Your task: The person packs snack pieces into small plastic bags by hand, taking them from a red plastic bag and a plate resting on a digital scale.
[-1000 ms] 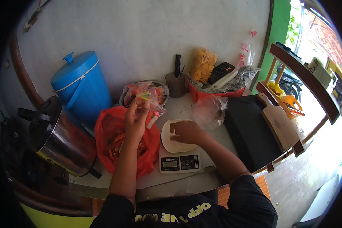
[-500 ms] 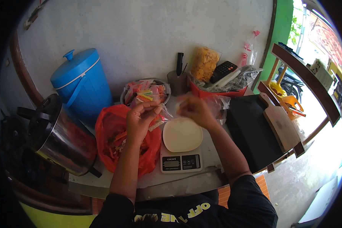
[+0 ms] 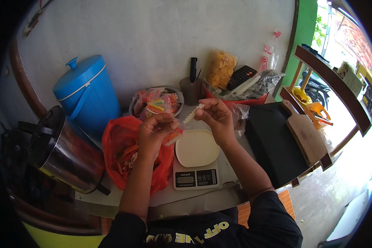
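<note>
Pale strip point(image 3: 191, 116), pinched in right hand point(image 3: 219, 120); near clear packet point(image 3: 174, 137), gripped by left hand point(image 3: 152, 134)

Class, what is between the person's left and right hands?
In the head view, a pale strip, held by the right hand, and part of a clear packet, held by the left hand.

A plain pale grey wall point(image 3: 153, 37) rises behind the desk point(image 3: 163, 200), ending at a bright green strip point(image 3: 305, 20) on the right. Daylight pours in past it, over a brown wooden rack point(image 3: 335, 82) and onto the grey floor point(image 3: 308, 213).
</note>
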{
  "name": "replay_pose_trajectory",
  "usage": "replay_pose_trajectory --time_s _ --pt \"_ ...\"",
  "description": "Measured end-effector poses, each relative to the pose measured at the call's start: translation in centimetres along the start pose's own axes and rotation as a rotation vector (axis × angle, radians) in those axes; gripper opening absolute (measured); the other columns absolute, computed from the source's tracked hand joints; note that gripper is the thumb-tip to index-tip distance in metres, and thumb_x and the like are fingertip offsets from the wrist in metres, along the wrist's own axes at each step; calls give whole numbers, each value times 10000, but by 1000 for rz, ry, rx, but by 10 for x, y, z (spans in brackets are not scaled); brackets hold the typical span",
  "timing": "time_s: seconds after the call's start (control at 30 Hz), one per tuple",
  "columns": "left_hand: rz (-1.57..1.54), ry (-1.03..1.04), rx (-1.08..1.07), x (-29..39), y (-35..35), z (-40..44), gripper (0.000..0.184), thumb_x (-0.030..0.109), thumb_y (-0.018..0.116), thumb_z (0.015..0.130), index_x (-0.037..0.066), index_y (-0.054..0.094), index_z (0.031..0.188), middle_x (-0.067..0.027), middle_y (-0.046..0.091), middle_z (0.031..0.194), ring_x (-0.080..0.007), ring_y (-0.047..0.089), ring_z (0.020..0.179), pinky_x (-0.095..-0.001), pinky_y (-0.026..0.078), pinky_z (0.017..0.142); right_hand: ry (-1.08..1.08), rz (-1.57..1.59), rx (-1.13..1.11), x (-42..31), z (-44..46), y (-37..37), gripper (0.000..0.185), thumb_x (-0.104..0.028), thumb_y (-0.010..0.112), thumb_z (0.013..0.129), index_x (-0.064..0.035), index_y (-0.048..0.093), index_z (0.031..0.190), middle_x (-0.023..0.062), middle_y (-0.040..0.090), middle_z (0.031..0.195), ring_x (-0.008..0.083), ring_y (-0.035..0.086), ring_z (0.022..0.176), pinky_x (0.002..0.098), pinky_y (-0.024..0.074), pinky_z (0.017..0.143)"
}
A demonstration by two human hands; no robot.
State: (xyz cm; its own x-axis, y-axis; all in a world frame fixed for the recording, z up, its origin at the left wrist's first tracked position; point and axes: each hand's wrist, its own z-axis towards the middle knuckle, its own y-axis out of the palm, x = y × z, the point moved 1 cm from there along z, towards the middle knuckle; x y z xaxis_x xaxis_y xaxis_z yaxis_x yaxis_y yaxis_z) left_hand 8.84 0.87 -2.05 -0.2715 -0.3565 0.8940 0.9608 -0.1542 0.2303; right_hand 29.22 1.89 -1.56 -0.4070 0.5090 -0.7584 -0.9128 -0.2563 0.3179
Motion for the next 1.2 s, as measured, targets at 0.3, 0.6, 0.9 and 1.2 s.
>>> replay_pose_trajectory --time_s 0.3,0.6,0.9,1.2 --pt "-80 47 -1 -2 0 -1 290 -60 761 778 4 665 1044 -69 691 935 -132 664 875 -281 565 813 20 -22 -30 0 -2 1 258 -9 676 900 -17 579 1139 51 649 980 117 640 881 277 549 784" --pt "-91 14 9 -5 3 -1 299 -69 756 780 25 662 1048 -43 669 943 -114 642 888 -261 565 825 20 -19 18 -8 1 -2 266 -13 691 892 -23 580 1133 29 637 925 106 639 849 255 539 751" --pt "-76 12 6 -4 9 -3 240 15 748 833 23 659 1056 -44 685 933 -109 643 833 -259 547 803 18 -50 -29 3 -1 -1 251 -14 704 882 -16 597 1108 47 678 942 106 650 842 244 529 754" --pt "10 -70 -49 -9 10 -5 260 90 725 881 43 642 1122 -41 685 948 -106 646 834 -249 525 768 -91 -580 -138 -1 -8 8 133 -61 770 831 -16 686 924 37 687 922 100 656 876 256 529 786"
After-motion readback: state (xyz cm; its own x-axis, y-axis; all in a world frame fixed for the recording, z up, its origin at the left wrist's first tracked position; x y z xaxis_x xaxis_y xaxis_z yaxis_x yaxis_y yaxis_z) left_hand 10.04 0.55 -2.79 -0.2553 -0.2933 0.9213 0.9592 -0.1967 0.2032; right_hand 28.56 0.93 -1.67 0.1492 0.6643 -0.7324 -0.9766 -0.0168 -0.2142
